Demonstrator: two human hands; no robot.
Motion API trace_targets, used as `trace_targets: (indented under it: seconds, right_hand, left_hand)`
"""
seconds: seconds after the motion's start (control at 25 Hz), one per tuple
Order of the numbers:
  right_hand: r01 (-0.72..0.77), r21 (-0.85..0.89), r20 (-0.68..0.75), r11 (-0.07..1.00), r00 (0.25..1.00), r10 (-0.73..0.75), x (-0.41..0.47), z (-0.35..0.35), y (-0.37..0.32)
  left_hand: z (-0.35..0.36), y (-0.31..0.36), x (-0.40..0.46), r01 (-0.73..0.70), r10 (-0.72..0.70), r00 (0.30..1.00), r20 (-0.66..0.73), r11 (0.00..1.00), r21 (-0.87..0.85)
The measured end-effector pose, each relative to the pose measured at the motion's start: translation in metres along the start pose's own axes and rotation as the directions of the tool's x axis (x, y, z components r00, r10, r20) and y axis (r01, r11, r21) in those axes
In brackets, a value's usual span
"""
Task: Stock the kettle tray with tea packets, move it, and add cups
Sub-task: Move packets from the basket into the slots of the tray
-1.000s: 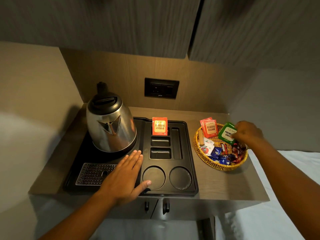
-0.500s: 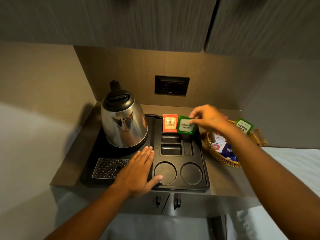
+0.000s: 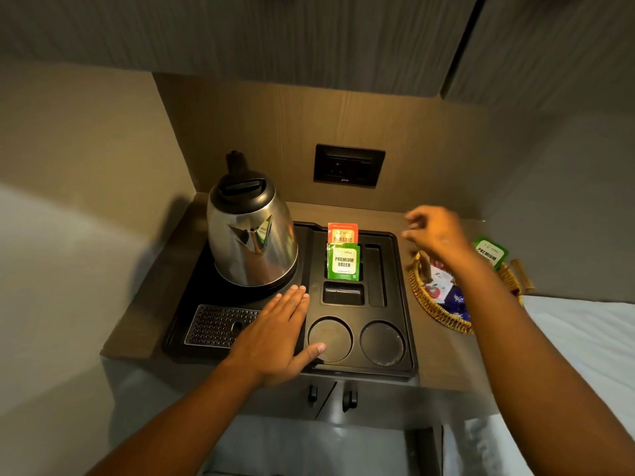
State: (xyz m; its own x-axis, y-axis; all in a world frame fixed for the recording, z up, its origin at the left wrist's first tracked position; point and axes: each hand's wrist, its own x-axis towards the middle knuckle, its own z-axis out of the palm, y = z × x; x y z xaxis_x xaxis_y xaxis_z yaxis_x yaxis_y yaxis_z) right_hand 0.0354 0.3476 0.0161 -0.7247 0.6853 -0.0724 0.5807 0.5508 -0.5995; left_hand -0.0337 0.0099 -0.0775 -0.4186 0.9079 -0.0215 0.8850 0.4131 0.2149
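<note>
The black kettle tray (image 3: 405, 269) sits on a brown surface (image 3: 443, 369) set in a niche, with a wall close on the left, a back panel carrying a dark socket plate (image 3: 348, 165), and cupboards overhead; the tray's front edge lies just inside the surface's front edge, and a strip of bare surface runs between the tray's right rim and the wicker basket (image 3: 436, 314), which itself reaches nearly to the surface's right end. The steel kettle (image 3: 252, 238) stands on the tray's left half behind a perforated drip grille (image 3: 216, 324). The left hand (image 3: 278, 334) lies flat on the tray, fingers together and extended, thumb at the rim of the nearer round cup well (image 3: 331, 338); a second round well (image 3: 382, 342) is beside it, both bare. Half a second ago the right hand (image 3: 436, 235) pinched a green packet over the tray; now that green tea packet (image 3: 343, 262) stands upright in the middle slot in front of the one red tea packet (image 3: 343, 232) in the rear slot, and the hand, loosely open and holding nothing, hangs over the bare strip beside the basket. The front slot (image 3: 343, 293) holds nothing. That makes two packets on the tray, one red and one green; one more green packet (image 3: 489, 252) stands in the basket with other sachets too hidden to count.
</note>
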Motion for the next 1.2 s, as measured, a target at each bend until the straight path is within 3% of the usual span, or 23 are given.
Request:
trace_targets:
  seconds: [0.08,0.2,0.28,0.6,0.76,0.88,0.96,1.12,1.2]
  right_hand:
    - [-0.133,-0.132,0.013,0.982,0.991,0.136,-0.010,-0.024,0.038]
    - [-0.181,-0.378,0.229,0.908,0.932,0.282,-0.029,-0.023,0.067]
    - [-0.142,-0.357,0.262,0.923,0.934,0.244,-0.037,-0.012,0.070]
    - [-0.080,-0.295,0.137,0.952,0.983,0.125,-0.046,-0.041,0.074]
    - [0.103,-0.299,0.026,0.949,0.995,-0.100,-0.057,-0.056,0.046]
    - [0.286,-0.199,0.152,0.937,0.954,-0.259,-0.062,-0.010,-0.004]
    - [0.365,-0.231,0.278,0.902,0.913,-0.299,-0.060,0.033,-0.030]
    - [0.314,-0.292,0.423,0.903,0.889,-0.173,-0.054,0.078,-0.041]
    - [0.283,-0.257,0.375,0.924,0.910,-0.174,-0.058,0.066,-0.029]
  left_hand:
    - [0.002,-0.002,0.000,0.001,-0.001,1.000,-0.012,1.000,0.002]
    - [0.003,-0.001,0.001,-0.009,0.009,1.000,-0.002,1.000,0.009]
    - [0.002,0.000,0.001,-0.006,0.006,1.000,0.002,1.000,0.016]
    - [-0.001,0.002,0.000,-0.011,0.011,1.000,-0.004,1.000,0.017]
    - [-0.001,0.002,-0.001,-0.008,0.009,1.000,-0.027,1.000,0.010]
    - [0.000,0.003,-0.002,-0.009,0.010,1.000,-0.015,1.000,0.010]
    - [-0.001,0.002,-0.002,-0.012,0.012,1.000,-0.005,1.000,0.008]
    - [-0.001,0.003,-0.001,-0.009,0.009,1.000,-0.006,1.000,0.021]
    - [-0.002,0.004,-0.003,0.001,-0.001,1.000,-0.016,1.000,0.009]
